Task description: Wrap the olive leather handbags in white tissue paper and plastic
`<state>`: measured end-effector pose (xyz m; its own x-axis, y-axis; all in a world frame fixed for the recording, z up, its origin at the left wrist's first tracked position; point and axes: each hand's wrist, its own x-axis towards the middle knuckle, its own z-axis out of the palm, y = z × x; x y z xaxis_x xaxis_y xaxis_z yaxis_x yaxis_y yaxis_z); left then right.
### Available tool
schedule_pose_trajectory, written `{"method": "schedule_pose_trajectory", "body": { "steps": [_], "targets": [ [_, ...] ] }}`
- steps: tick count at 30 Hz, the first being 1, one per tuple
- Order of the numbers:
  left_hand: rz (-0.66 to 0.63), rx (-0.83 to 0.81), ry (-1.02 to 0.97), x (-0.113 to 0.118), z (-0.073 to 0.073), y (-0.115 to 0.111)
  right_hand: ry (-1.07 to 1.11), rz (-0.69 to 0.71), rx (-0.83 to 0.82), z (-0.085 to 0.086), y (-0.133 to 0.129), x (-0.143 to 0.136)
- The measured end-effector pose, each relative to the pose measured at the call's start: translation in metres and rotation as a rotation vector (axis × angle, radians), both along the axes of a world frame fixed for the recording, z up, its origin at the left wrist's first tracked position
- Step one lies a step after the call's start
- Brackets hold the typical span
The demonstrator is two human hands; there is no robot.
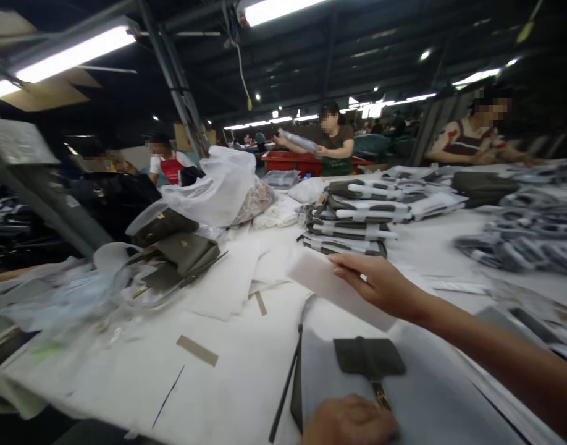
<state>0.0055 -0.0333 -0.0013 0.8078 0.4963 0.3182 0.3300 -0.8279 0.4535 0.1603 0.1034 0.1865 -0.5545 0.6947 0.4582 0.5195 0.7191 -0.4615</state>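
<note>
Pinched in my right hand (373,284) is the edge of a thin, whitish translucent sheet (334,287), held above the table. Below it lies a dark olive bag (296,395) with a pale grey covering (432,383) over its front. A dark leather tab (369,357) with a gold-coloured buckle shows on top of that covering. My left hand (351,420) is at the bottom edge, blurred, over the bag just beside the buckle; its fingertips are hidden. Along the bag's left side runs a thin dark strap (287,383).
Wrapped dark bags are stacked (352,213) beyond my right hand. Olive bags (184,247) and clear plastic (102,284) lie left, near white sheets (228,278) and a brown strip (197,350). Grey straps (533,241) are piled right. Co-workers (336,142) stand across the table.
</note>
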Motion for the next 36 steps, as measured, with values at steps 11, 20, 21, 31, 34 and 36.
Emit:
{"method": "schedule_pose_trajectory", "body": {
  "steps": [11,20,21,31,34,36],
  "targets": [
    [0.087,-0.049,-0.11,-0.005,0.03,-0.013,-0.487,-0.165,-0.129,-0.127,-0.106,0.088],
    [0.155,-0.007,-0.009,-0.007,0.027,-0.019,-0.405,0.021,-0.108,-0.095,-0.13,0.087],
    [0.187,0.004,0.024,-0.007,0.025,-0.02,-0.382,0.055,-0.104,-0.096,-0.132,0.082],
    [0.205,0.024,0.188,-0.014,0.019,-0.028,-0.364,0.019,-0.008,-0.153,-0.149,0.075],
    [0.169,0.018,0.181,-0.015,0.021,-0.026,-0.405,-0.02,0.006,-0.152,-0.151,0.077],
    [0.159,0.017,0.178,-0.015,0.023,-0.025,-0.423,-0.023,-0.01,-0.15,-0.152,0.077]
  ]
}}
